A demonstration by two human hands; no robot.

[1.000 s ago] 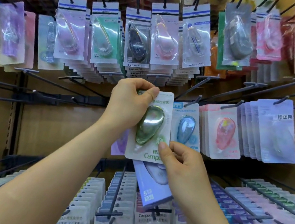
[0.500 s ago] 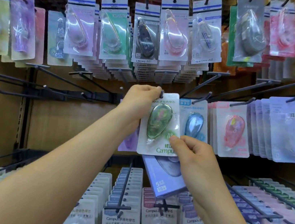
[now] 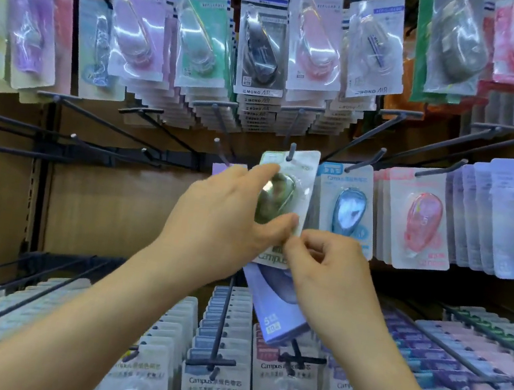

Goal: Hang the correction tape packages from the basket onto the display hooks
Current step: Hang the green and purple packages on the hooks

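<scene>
Arms raised — left hand (image 3: 230, 214) pinching, fingers spread; right hand (image 3: 334, 271) curled

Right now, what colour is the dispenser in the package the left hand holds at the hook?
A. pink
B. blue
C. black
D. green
D: the left hand grips the green package, with the hook tip poking out at its top. The blue package hangs beside it, and the right hand holds a lavender package below.
</scene>
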